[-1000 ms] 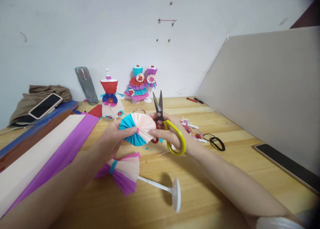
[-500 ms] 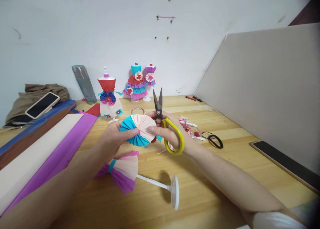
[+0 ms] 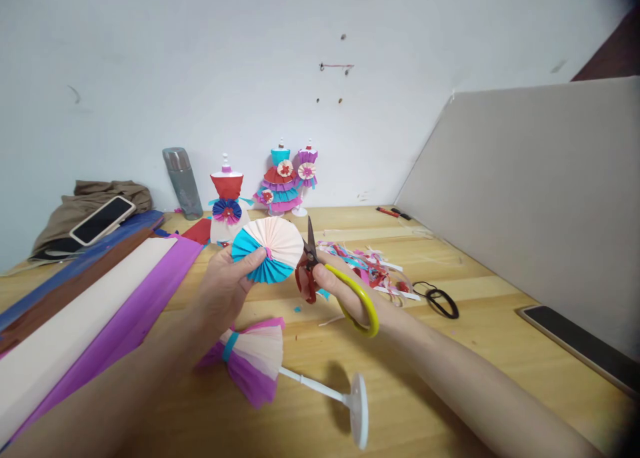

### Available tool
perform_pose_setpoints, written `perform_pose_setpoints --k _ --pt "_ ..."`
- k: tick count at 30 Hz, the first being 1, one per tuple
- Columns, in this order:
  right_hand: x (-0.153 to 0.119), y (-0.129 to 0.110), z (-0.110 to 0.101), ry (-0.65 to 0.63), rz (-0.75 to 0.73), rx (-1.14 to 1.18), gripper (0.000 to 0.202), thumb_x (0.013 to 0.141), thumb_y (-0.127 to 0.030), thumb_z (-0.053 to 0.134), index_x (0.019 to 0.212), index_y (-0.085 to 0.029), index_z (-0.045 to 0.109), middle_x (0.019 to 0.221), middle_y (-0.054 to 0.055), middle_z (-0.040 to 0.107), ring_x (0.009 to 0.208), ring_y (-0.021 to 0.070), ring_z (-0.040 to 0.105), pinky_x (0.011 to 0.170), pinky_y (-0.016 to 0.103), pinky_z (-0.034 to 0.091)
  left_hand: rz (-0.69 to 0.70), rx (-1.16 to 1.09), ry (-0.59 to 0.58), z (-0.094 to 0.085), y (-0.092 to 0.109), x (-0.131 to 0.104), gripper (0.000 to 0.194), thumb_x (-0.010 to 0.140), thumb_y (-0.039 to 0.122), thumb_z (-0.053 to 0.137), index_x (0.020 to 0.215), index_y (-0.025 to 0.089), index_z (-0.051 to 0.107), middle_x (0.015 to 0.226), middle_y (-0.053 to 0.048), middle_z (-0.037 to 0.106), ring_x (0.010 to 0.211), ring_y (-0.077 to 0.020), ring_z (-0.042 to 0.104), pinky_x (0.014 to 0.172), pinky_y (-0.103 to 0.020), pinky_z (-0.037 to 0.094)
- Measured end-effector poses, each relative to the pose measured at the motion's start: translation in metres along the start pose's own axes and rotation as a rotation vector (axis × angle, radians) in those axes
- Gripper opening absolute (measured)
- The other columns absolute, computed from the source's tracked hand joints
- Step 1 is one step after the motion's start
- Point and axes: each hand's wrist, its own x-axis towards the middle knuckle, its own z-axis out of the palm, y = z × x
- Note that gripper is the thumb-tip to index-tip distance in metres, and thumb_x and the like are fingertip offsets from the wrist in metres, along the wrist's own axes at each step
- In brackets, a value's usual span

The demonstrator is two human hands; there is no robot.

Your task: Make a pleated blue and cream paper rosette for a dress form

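Note:
Between thumb and fingers, my left hand (image 3: pixel 233 275) pinches a round pleated paper rosette (image 3: pixel 275 235), half pale pink and half turquoise. Its thumb tip lies by the small pink centre. My right hand (image 3: pixel 337 288) is closed on scissors (image 3: pixel 363 298) with a yellow handle and dark blades, which point upward just right of the rosette. Something dark red shows below the blades, and I cannot tell whether it is part of the scissors. Below the hands, a small mannequin (image 3: pixel 255 355) on a white stand lies on its side, dressed in purple and pale pink paper with a turquoise band.
Three dressed mannequins, one in a red top (image 3: pixel 227 186), stand toward the wall beside a grey bottle (image 3: pixel 184 185). Paper strips (image 3: pixel 95 311) and a phone (image 3: pixel 103 219) lie left. Paper scraps (image 3: pixel 373 268), a black hair tie (image 3: pixel 443 303) and another phone (image 3: pixel 575 341) lie right.
My right hand has moved off the rosette to the right and down with the scissors. My left hand keeps the rosette, now tilted and shown more fully. The view has tipped upward.

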Motion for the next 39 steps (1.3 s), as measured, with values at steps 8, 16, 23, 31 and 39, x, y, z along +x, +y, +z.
perform_pose_setpoints --k 8,16,23,31,39 --pt "-0.004 -0.008 0.008 0.016 0.066 0.030 0.060 0.086 -0.075 0.040 0.104 -0.019 0.053 0.072 0.000 0.055 0.064 0.0165 0.056 0.063 0.031 0.045 0.039 -0.013 0.094 0.005 0.001 -0.001 0.008 0.069 0.020 0.073 0.076 0.023 0.070 0.091 -0.003 0.076 0.099 -0.0250 0.068 0.079 -0.029 0.055" --pt "0.000 -0.008 0.012 0.044 0.088 0.169 0.050 0.084 -0.070 0.050 0.087 -0.019 0.054 0.062 -0.002 0.053 0.058 0.0155 0.055 0.059 0.029 0.044 0.046 -0.005 -0.003 0.002 -0.003 0.001 0.016 0.065 0.025 0.080 0.079 0.022 0.073 0.085 -0.003 0.076 0.090 -0.0251 0.070 0.073 -0.029 0.055" --pt "0.007 -0.006 -0.008 0.236 0.081 0.270 0.045 0.076 -0.052 0.069 0.106 -0.020 0.057 0.076 0.000 0.058 0.064 0.0148 0.056 0.061 0.029 0.046 -0.094 0.115 -0.206 -0.001 -0.006 -0.003 0.028 0.067 0.025 0.082 0.093 0.017 0.075 0.083 -0.005 0.076 0.077 -0.0202 0.069 0.071 -0.030 0.055" --pt "0.004 -0.004 -0.009 0.212 0.035 0.070 0.035 0.073 -0.029 0.070 0.105 -0.019 0.062 0.085 0.001 0.056 0.071 0.0131 0.052 0.064 0.027 0.043 -0.152 0.251 -0.271 -0.006 -0.010 0.000 0.033 0.062 0.026 0.085 0.092 0.015 0.075 0.079 -0.006 0.074 0.073 -0.0202 0.066 0.070 -0.032 0.054" --pt "0.001 -0.007 -0.002 0.244 -0.065 -0.020 0.027 0.075 -0.020 0.065 0.102 -0.020 0.060 0.076 -0.003 0.052 0.063 0.0101 0.046 0.059 0.024 0.038 -0.136 0.418 -0.264 -0.004 -0.012 -0.001 0.021 0.062 0.025 0.079 0.077 0.013 0.070 0.073 -0.003 0.069 0.067 -0.0166 0.061 0.067 -0.032 0.050"
